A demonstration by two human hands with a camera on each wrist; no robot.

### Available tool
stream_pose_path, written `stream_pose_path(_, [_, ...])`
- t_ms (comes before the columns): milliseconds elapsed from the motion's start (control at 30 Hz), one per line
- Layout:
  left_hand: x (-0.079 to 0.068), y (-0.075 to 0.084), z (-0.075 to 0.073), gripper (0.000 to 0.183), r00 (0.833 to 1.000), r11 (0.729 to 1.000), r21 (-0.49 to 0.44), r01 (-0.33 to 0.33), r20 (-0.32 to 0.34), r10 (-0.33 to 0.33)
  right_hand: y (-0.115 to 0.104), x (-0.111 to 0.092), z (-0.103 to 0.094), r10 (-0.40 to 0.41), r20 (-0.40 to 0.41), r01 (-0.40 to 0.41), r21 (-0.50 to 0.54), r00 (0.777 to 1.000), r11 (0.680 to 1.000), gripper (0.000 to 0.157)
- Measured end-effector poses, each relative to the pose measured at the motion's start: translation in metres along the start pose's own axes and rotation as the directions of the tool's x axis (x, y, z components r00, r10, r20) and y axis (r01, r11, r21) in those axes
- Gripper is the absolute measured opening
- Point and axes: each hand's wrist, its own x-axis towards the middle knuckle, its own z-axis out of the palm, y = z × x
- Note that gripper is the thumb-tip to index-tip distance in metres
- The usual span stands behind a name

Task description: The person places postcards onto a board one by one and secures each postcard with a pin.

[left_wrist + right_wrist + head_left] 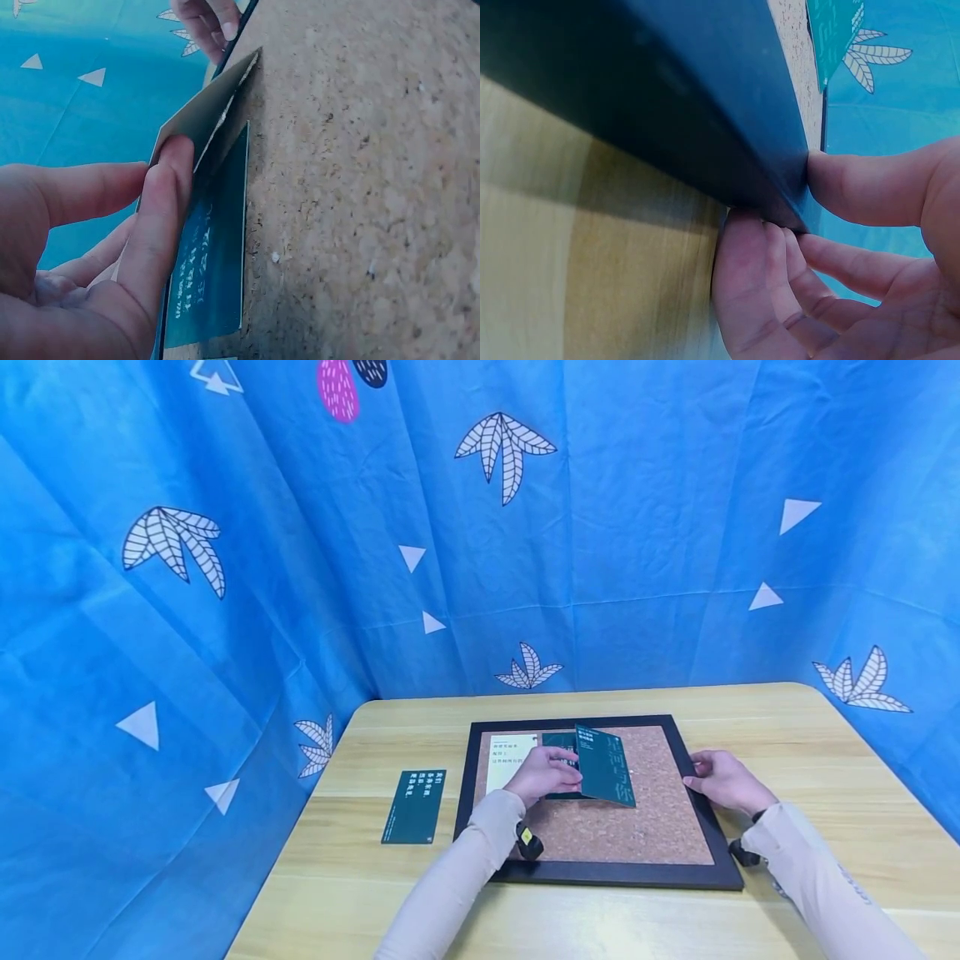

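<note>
My left hand [546, 774] pinches a dark green card [607, 768] with white print, tilted up over the cork board [622, 835]. In the left wrist view, the thumb and fingertips hold the card's edge, and its far corner reaches close to the cork. Under it lies another green card [210, 262], flat on the board and partly covered. A cream card [506, 760] is to its left. My right hand [727, 781] grips the board's black frame [727, 112] on the right side, thumb on top and fingers curled against the outer edge.
A separate green card [414, 807] lies on the wooden table [352, 893], left of the board. Behind the table hangs a blue patterned curtain [637, 552], which also runs along the left and right sides.
</note>
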Motion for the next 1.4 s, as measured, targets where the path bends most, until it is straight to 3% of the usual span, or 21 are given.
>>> stream_pose_path(500, [0.008,-0.001,0.014,0.035,1.000,0.998,0.062,0.006,-0.027,-0.004,0.002,0.000,0.002,0.013,0.003,-0.013,0.014,1.000,1.000,0.058])
stream_pose_path(900, [0.013,-0.001,0.019,0.038,1.000,0.998,0.065,0.019,0.020,-0.021,0.003,0.003,0.000,-0.011,-0.032,0.009,-0.063,0.999,0.998,0.056])
stream_pose_path(1400, [0.016,0.000,0.026,0.039,1.000,0.993,0.115,0.013,0.016,-0.015,0.002,0.002,0.001,0.005,-0.028,-0.006,-0.036,1.000,0.999,0.057])
